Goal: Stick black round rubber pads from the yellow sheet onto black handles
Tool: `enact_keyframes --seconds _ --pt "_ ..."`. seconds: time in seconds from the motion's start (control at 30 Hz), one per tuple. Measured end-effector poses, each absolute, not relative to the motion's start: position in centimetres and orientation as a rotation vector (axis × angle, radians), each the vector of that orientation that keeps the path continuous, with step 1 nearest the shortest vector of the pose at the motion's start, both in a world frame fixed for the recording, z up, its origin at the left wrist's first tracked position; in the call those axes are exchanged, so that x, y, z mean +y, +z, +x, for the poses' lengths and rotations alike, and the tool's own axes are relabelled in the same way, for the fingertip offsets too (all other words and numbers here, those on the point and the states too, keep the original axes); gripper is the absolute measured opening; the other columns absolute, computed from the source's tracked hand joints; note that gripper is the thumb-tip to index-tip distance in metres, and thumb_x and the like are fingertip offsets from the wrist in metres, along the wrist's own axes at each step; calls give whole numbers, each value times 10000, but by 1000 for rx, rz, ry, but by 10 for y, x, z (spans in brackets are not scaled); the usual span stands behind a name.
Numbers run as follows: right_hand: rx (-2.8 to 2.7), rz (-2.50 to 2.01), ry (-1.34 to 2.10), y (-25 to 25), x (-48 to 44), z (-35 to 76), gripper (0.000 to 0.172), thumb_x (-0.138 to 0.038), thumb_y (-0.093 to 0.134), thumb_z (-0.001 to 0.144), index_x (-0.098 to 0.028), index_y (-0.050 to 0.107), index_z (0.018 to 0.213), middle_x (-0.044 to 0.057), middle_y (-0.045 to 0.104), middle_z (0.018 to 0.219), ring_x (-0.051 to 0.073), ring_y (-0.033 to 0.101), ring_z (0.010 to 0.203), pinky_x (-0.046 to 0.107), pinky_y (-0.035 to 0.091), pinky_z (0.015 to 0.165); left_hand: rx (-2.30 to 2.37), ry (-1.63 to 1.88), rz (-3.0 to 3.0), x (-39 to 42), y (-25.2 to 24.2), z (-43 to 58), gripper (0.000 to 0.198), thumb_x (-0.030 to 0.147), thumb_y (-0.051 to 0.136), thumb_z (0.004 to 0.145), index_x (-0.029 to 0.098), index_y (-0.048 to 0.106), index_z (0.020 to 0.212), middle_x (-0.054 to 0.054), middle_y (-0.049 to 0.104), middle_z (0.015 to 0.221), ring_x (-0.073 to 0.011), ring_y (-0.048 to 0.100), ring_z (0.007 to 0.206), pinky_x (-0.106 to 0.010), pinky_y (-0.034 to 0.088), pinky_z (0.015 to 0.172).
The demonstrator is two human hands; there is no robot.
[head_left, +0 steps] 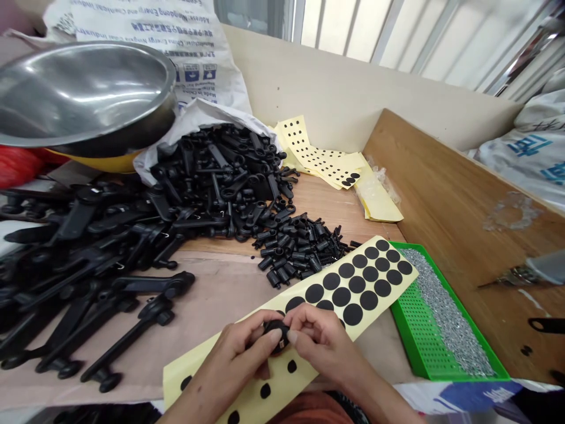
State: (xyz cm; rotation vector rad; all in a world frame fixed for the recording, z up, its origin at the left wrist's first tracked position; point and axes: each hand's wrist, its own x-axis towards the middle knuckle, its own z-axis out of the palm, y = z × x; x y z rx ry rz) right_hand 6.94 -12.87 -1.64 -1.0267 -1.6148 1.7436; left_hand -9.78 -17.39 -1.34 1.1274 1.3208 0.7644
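Note:
My left hand [233,353] is closed around a small black round part [279,338], thumb pressed on its near side. At the same part, the thumb and fingertips of my right hand [322,338] are pinched together against its right edge. Whether a sticker lies between my right fingertips is hidden. Both hands are above a long yellow sheet [285,387] of round black stickers, slanting across the table's front. Large dots fill its far end; smaller dark marks show by my wrists.
Black plastic arms [132,282] pile up on the left, spilling from a white sack [212,59] beside a steel bowl [83,94]. Small black sleeves [300,241] lie mid-table. A green tray [410,347] holds tiny metal pieces. More dotted sheets [318,156] lie behind; a wooden board [441,218] borders the right.

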Motion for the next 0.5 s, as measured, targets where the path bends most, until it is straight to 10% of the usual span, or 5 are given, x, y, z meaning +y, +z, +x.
enact_keyframes --seconds 0.3,0.5 --pt "-1168 -973 2017 -17 -128 78 340 -437 625 794 -176 591 1009 64 674 881 161 616 751 293 466 725 1280 936 905 -184 -21 -101 409 510 579 782 183 582 1028 22 627 641 -113 533 501 -214 424 521" --pt "-1957 -958 1513 -1 -140 65 252 -316 388 953 -219 560 1109 29 616 903 164 582 831 269 433 762 1339 955 917 -190 -14 -93 439 520 578 785 192 598 1077 51 583 577 -105 518 478 -207 415 507"
